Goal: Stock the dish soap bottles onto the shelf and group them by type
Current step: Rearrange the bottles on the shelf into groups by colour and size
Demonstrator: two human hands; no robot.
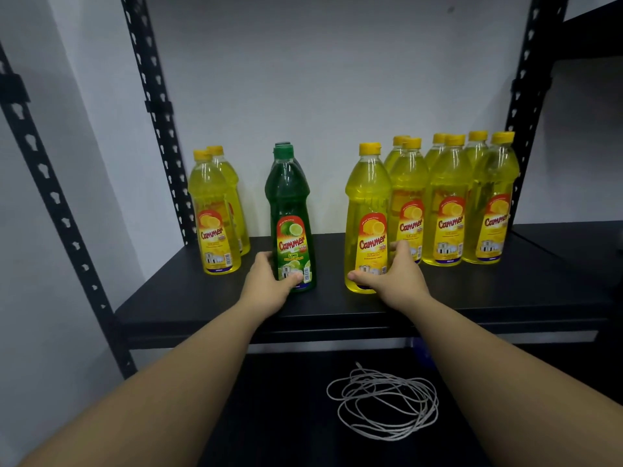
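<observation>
A black shelf (472, 298) carries dish soap bottles. My left hand (269, 284) grips the base of a green lime bottle (290, 203) standing near the front; more green bottles stand right behind it. My right hand (391, 278) grips the base of a yellow lemon bottle (367, 203), also upright near the front. To its right stand several yellow lemon bottles (445, 203) in rows. Two yellow lemon bottles (212, 210) stand at the left end of the shelf.
Black perforated uprights (158, 123) frame the shelf at left and right, with a white wall behind. On the lower shelf lies a coil of white cord (384, 402). A second black rack (590, 237) stands at the right.
</observation>
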